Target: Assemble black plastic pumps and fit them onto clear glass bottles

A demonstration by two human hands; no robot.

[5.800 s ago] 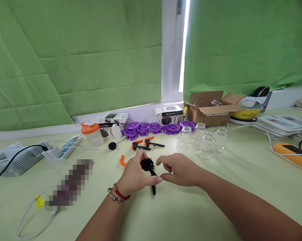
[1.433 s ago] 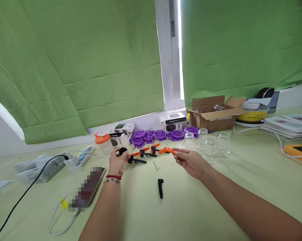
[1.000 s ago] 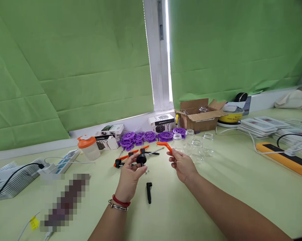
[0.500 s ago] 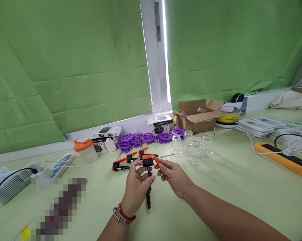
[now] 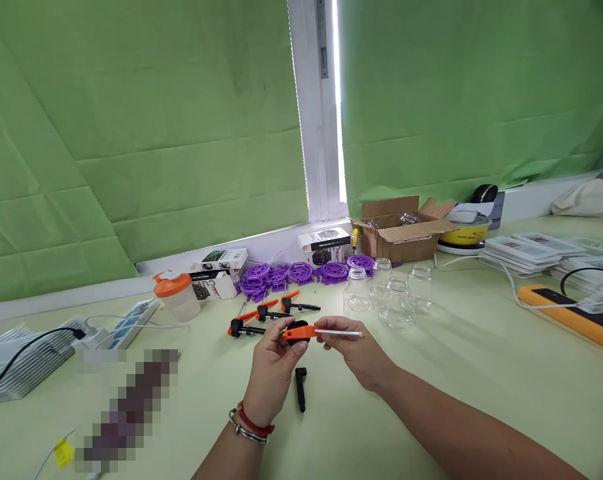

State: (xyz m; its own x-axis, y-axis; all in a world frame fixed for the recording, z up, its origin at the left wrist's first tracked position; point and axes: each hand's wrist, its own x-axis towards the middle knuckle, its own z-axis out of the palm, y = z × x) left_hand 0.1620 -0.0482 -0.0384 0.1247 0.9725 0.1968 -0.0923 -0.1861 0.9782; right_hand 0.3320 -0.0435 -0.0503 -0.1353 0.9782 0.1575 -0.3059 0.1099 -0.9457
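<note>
My left hand (image 5: 271, 373) is closed round the black cap of an orange-handled part (image 5: 300, 333) above the middle of the table. A thin metal rod (image 5: 339, 332) points right from its orange handle. My right hand (image 5: 356, 350) pinches the right end of the orange handle, its fingers behind the rod. Just below lies a loose black piece (image 5: 301, 390) on the table. Behind my left hand are several similar black-and-orange assemblies (image 5: 241, 328), lying on their sides.
Purple wheel-like parts (image 5: 300, 273) lie along the back, near printed boxes (image 5: 216, 287). Clear jars (image 5: 396, 305) stand right of centre, before an open carton (image 5: 406, 249). An orange-lidded shaker (image 5: 177, 297) and a power strip (image 5: 131, 325) are left; an orange-and-black bar (image 5: 571, 319) is right.
The held part has turned so that its orange handle lies level and faces the camera. The rod has swung lower. The view has shifted slightly.
</note>
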